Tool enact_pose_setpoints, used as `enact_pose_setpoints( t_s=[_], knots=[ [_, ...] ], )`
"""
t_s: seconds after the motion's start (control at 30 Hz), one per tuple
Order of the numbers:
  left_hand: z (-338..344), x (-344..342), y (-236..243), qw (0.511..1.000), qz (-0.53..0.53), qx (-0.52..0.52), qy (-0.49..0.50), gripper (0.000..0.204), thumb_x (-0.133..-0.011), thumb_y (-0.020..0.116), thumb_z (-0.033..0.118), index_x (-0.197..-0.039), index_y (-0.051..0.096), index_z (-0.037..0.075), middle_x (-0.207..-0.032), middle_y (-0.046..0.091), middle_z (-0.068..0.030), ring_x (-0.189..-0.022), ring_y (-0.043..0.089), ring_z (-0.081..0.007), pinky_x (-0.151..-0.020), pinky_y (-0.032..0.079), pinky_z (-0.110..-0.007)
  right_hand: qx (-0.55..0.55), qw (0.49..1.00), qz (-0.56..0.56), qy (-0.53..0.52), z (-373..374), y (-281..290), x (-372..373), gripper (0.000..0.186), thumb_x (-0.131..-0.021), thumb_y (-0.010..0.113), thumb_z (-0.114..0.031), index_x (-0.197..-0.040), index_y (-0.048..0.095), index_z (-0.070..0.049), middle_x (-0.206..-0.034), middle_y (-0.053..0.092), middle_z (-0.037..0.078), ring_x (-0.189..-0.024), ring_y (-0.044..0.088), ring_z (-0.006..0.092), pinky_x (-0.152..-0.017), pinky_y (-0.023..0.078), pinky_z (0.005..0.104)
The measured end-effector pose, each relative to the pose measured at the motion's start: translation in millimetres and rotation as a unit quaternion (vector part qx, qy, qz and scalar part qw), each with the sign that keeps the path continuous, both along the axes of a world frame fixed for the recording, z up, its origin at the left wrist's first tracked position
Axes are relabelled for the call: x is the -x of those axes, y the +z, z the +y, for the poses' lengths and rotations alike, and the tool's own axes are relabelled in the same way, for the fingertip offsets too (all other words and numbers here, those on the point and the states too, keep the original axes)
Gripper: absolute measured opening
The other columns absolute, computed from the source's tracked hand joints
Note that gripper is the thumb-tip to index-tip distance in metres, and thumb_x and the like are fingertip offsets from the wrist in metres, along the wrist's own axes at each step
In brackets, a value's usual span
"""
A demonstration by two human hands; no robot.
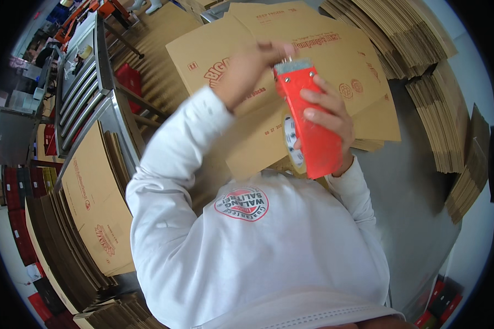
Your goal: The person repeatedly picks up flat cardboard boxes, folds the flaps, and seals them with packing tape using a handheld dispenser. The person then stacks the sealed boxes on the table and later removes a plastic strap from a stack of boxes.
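My right hand is wrapped round a red packing tape dispenser, raised in front of my chest. A roll of clear tape sits at its left side, and its toothed cutting edge points up and away from me. My left hand, blurred by motion, reaches across to that edge. Its fingers are bent together there; whatever they pinch cannot be made out. Below and beyond both hands lie flat brown cardboard cartons with red print, overlapping one another.
Stacks of flattened cartons stand at the right on a grey surface. More folded cartons lean at my left, near a metal roller conveyor. Red and dark crates are stacked at the far left.
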State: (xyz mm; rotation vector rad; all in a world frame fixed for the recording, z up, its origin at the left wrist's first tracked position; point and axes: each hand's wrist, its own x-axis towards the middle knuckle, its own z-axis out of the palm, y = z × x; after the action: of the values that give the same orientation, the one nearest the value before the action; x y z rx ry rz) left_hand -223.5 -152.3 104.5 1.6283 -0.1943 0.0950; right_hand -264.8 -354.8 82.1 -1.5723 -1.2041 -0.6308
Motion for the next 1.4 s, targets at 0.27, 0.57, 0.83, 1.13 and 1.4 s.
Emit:
enact_pose_setpoints(
  t_s=[0.27,0.57,0.83,1.13,1.4],
  knots=[
    [199.8,-159.8,13.7,0.904,-0.110,-0.261,0.320,0.015,-0.089,0.059,0.013,-0.095,0.070,0.004,-0.084,0.070,-0.0062,-0.080,0.064,-0.0185,-0.075,0.047,-0.025,0.042,0.973,0.187,0.130,-21.6,-28.1,16.0,0.043,-0.067,0.084,-0.016,-0.105,0.064,-0.010,-0.117,0.063,0.013,-0.119,0.054,0.0354,-0.099,0.044,0.0462],
    [168.7,-139.3,-149.5,0.694,-0.086,-0.579,0.419,0.037,-0.075,0.073,0.037,-0.110,0.069,0.025,-0.145,0.040,-0.0047,-0.124,0.039,-0.0379,-0.098,0.032,-0.059,0.088,0.895,0.411,0.148,11.9,-49.7,9.3,0.035,-0.066,0.077,-0.001,-0.099,0.063,-0.001,-0.098,0.067,0.011,-0.090,0.065,0.0197,-0.080,0.050,0.0307],
    [152.0,-104.1,-141.8,0.784,-0.185,-0.500,0.319,0.043,-0.083,0.065,0.021,-0.122,0.057,0.006,-0.134,0.050,-0.0179,-0.116,0.050,-0.0409,-0.097,0.037,-0.054,0.118,0.742,0.623,0.217,29.8,-42.1,-31.8,0.015,-0.088,0.058,-0.012,-0.095,0.061,0.001,-0.091,0.068,0.010,-0.079,0.064,0.0144,-0.069,0.052,0.0298],
    [56.1,8.4,-151.4,0.799,-0.146,-0.583,-0.023,0.058,-0.088,0.051,0.024,-0.140,0.038,0.000,-0.146,0.037,-0.0204,-0.140,0.027,-0.0348,-0.114,0.022,-0.049,0.159,0.744,0.638,0.116,73.2,-71.3,-80.4,0.042,-0.100,0.045,-0.032,-0.124,0.054,0.001,-0.107,0.066,0.010,-0.092,0.062,0.0121,-0.080,0.051,0.0284],
    [45.8,39.9,-119.3,0.840,-0.098,-0.533,0.007,0.098,-0.070,0.068,0.059,-0.147,0.031,0.010,-0.154,0.021,-0.0216,-0.144,0.018,-0.0349,-0.115,0.011,-0.053,-0.065,0.719,0.687,0.080,-6.6,-96.0,-37.5,0.033,-0.094,0.060,-0.032,-0.116,0.057,-0.008,-0.101,0.064,0.003,-0.091,0.064,0.0128,-0.076,0.054,0.0289]
  ],
)
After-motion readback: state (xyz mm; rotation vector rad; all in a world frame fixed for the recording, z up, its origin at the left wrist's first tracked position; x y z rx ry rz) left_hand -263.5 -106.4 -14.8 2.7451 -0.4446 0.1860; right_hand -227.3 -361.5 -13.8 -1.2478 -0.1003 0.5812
